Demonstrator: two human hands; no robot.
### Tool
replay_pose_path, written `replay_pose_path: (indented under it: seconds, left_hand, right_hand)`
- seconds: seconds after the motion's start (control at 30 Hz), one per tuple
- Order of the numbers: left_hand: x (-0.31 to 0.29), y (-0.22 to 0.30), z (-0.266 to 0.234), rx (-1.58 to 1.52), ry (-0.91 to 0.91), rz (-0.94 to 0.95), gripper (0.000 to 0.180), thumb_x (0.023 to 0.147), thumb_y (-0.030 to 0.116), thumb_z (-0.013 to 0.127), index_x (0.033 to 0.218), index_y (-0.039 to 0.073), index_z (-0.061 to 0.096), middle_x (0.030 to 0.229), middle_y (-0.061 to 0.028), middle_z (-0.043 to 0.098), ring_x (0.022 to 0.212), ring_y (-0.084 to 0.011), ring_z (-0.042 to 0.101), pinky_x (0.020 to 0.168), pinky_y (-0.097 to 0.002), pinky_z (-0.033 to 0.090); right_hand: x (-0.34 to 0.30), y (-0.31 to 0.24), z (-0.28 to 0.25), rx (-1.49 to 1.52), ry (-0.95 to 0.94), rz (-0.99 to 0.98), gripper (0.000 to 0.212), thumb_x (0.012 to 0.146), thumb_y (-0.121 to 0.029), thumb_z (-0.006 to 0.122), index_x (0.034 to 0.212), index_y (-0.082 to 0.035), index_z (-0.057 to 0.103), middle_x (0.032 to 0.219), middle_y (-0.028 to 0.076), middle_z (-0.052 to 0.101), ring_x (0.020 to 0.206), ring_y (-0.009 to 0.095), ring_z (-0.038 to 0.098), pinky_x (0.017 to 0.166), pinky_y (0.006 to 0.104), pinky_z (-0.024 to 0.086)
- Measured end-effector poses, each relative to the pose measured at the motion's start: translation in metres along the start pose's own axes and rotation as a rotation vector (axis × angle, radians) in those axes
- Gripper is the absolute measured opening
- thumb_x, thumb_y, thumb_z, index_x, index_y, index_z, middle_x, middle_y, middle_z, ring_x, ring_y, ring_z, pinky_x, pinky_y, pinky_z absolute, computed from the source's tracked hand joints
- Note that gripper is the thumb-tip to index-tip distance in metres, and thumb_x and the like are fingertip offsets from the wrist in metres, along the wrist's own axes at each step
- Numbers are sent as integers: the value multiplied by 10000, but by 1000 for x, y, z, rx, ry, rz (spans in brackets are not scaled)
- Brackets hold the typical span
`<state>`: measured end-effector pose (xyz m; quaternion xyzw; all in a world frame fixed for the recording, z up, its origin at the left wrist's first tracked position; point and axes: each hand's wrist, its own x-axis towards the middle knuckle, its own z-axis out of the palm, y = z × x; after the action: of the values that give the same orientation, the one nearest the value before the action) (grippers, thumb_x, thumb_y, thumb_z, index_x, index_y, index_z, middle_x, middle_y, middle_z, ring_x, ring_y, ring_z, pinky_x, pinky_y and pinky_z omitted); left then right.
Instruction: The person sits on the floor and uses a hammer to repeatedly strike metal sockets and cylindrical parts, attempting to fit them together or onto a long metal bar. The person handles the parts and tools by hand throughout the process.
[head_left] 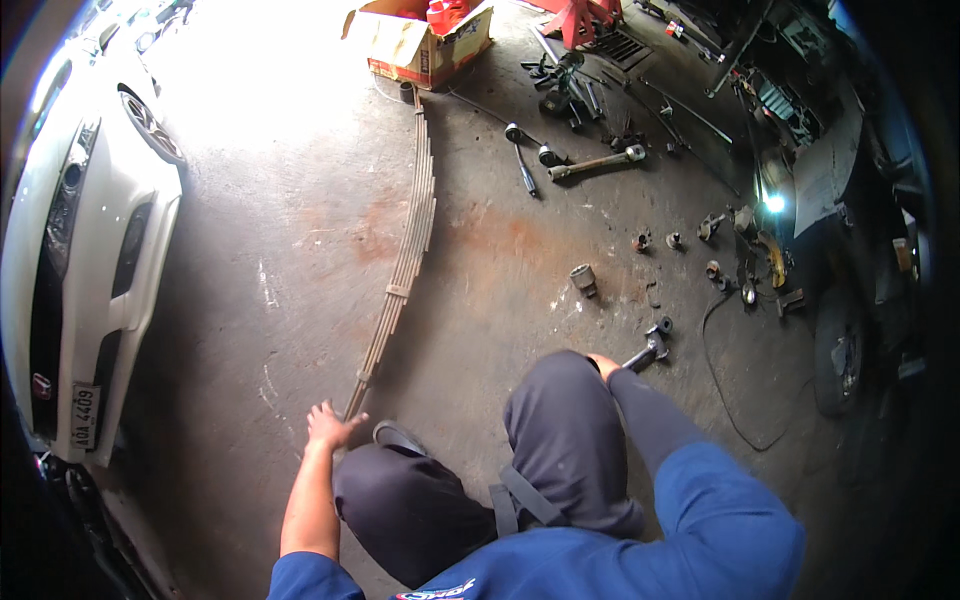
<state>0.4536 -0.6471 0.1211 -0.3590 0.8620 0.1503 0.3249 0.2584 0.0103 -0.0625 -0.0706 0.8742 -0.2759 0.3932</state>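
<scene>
A long, slightly curved leaf spring (pixel 415 225) of stacked steel leaves lies on the concrete floor, running away from me. Over its near end is my left hand (pixel 332 426), fingers spread; whether it touches the steel I cannot tell. Beside my right knee is my right hand (pixel 603 367), its fingers mostly hidden behind the leg. Just right of that hand lies a metal tool with a forked head (pixel 652 347), its shaft running toward my forearm. A large socket (pixel 583 280) rests on the floor ahead of the knee.
A white car (pixel 105 270) stands along the left. At the back are an open cardboard box (pixel 425 50) and red stands (pixel 575 20). Ratchet wrenches (pixel 525 170), a long bar (pixel 598 163) and several metal parts lie ahead. A cable (pixel 715 385) and lit lamp (pixel 774 203) are right.
</scene>
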Motion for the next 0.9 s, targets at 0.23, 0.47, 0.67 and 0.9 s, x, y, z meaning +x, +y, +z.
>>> replay_pose_path:
  seconds: [0.23,0.47,0.67,0.9]
  left_hand:
    - [40,-9,72,97,425,152,668,752,533,927,1251,133,733,1317,-113,648,1306,-343,553,1159,-500,408]
    - [59,-27,99,34,584,247,620,665,439,988,1102,120,685,1200,-114,670,1228,-351,593,1094,-490,452]
    - [133,-74,155,286,884,271,381,755,373,835,1039,183,668,1121,-52,646,1120,-300,621,989,-459,493]
    - [182,-106,193,404,970,226,131,935,303,598,1031,254,674,1088,14,644,1066,-251,638,910,-430,514]
  right_hand:
    - [-68,-59,-12,130,-207,316,883,977,-592,673,1603,4,490,1641,277,489,1540,392,474,1257,426,389]
    - [-71,-99,-44,-246,-266,307,1094,896,-793,673,1674,-61,435,1714,268,414,1592,405,408,1304,470,345]
    - [-25,-107,-80,-354,-305,357,944,881,-744,707,1535,-67,630,1572,244,602,1473,381,565,1220,468,445]
    - [43,-186,-126,-314,-54,300,814,952,-654,670,1390,31,716,1506,246,656,1419,377,619,1184,458,483]
